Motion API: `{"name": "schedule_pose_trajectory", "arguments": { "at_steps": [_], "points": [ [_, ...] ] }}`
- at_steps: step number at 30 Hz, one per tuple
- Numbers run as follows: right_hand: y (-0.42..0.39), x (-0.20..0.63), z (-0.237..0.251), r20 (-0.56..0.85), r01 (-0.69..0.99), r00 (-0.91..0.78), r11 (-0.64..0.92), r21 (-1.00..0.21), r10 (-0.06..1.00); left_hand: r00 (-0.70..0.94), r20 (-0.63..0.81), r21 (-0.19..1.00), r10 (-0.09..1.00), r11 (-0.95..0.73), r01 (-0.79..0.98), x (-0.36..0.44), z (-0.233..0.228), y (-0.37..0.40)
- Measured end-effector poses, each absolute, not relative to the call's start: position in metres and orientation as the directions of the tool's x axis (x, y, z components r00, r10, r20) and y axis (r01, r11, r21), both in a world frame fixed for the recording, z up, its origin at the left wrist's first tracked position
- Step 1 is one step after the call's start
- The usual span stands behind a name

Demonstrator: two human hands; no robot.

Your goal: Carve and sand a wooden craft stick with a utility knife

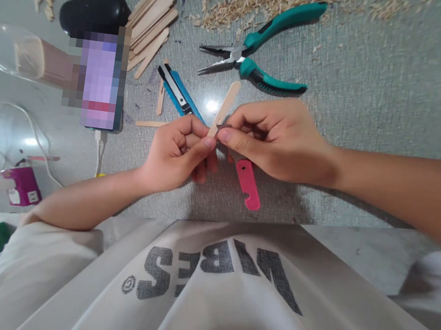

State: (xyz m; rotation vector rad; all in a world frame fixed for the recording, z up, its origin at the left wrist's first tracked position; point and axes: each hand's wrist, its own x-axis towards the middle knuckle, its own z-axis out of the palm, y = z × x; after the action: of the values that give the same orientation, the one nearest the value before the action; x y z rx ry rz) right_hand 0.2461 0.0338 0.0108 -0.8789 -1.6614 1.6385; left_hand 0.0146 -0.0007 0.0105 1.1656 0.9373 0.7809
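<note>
A wooden popsicle stick is pinched between the thumb and fingers of my left hand, its rounded end pointing up and away from me. My right hand is closed around the blade part of a small knife with a pink handle. The handle sticks out below the fingers, and the dark blade tip touches or lies very close to the stick's edge. Most of the blade is hidden by my right fingers. Just beyond my left hand lies a blue utility knife.
Teal-handled needle-nose pliers lie open beyond my right hand. Wood shavings are scattered at the back. Several popsicle sticks are piled at the back left, near a black case, a charging phone and a plastic bottle.
</note>
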Motion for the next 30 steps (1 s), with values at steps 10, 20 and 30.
{"name": "schedule_pose_trajectory", "arguments": {
  "at_steps": [10, 20, 30],
  "points": [
    [0.0343, 0.2489, 0.0107, -0.003, 0.046, -0.613, 0.033, -0.998, 0.790, 0.443, -0.219, 0.968, 0.869, 0.251, -0.013, 0.0150, 0.0137, 0.0015],
    [0.0308, 0.2483, 0.0086, -0.027, -0.013, -0.590, -0.043, -0.999, 0.807, 0.421, -0.179, 0.975, 0.889, 0.219, -0.046, 0.0141, 0.0055, -0.0022],
    [0.0341, 0.2491, 0.0104, -0.034, 0.018, -0.601, -0.029, -0.999, 0.798, 0.384, -0.129, 0.989, 0.914, 0.149, -0.023, 0.0165, 0.0071, -0.0042]
  ]
}}
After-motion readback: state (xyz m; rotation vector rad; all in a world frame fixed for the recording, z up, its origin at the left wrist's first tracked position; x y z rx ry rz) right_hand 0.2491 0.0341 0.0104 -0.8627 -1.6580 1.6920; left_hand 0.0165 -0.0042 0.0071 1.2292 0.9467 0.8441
